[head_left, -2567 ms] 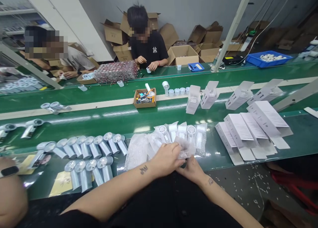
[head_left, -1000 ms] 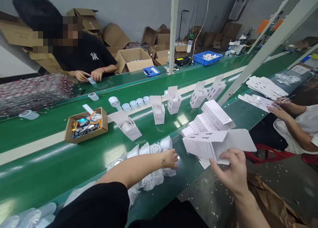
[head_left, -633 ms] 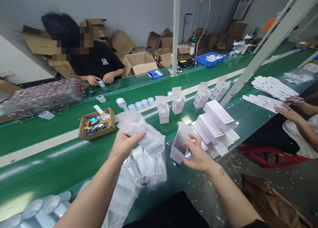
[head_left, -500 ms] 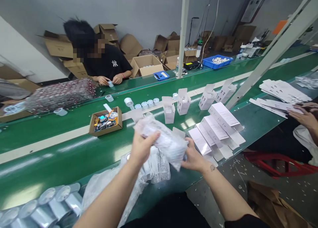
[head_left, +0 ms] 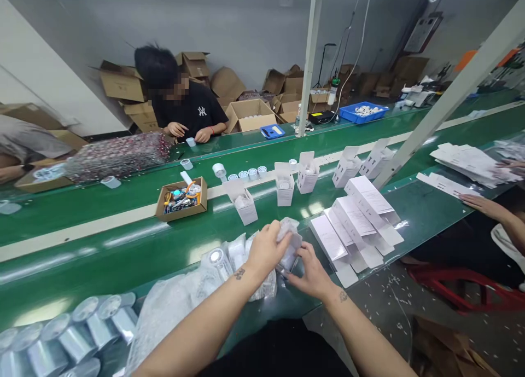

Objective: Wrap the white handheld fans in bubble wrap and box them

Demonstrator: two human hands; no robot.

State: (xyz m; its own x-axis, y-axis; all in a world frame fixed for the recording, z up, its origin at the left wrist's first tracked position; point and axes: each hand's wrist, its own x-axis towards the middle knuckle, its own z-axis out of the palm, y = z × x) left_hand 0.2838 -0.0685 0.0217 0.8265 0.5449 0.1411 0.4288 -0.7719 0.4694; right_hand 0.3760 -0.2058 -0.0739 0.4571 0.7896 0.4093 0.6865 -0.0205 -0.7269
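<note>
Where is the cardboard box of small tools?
The cardboard box sits left of centre in the head view, on the green surface, left of an open white box.

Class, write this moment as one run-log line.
left hand: gripping plastic-wrapped item; right hand: at its other side; right: lying cartons; beyond: upright open boxes
</note>
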